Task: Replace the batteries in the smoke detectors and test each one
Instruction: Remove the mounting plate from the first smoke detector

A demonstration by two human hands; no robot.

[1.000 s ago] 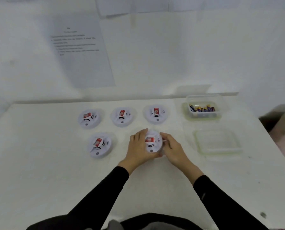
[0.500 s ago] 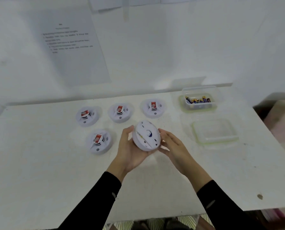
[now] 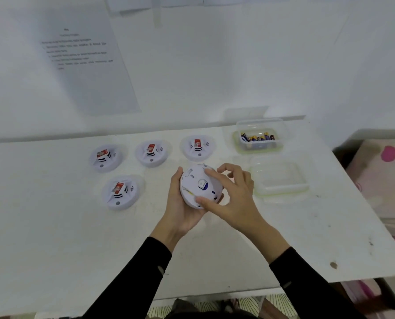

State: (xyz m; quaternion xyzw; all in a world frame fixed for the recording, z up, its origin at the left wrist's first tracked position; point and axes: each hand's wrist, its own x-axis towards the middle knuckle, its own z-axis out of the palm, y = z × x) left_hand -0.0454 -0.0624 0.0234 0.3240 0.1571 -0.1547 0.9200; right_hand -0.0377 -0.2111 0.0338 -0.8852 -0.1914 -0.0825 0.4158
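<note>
a second ago this smoke detector [image 3: 196, 181] lay label-up on the table [image 3: 54, 238] between my two grips. now it is lifted off the table and turned over, so its plain back faces me. my left grip [image 3: 178, 210] cups it from below and from the left, with the thumb up along its edge and the fingers curled behind it. my right grip [image 3: 235, 196] only stood beside it half a second ago. it has now closed on the back, thumb on the near rim and forefinger on the far rim, with the other fingers loosely curled and clear of it.

i judge this as the start of opening the first unit: the back has to come off or twist free before i can reach the battery. the other four detectors [image 3: 151, 153] sit label-up on the table to my left, apparently untouched. the fresh batteries wait in the open clear box [image 3: 258, 143] at the far right, with its lid [image 3: 280, 180] lying just nearer, close beside my right grip.
</note>
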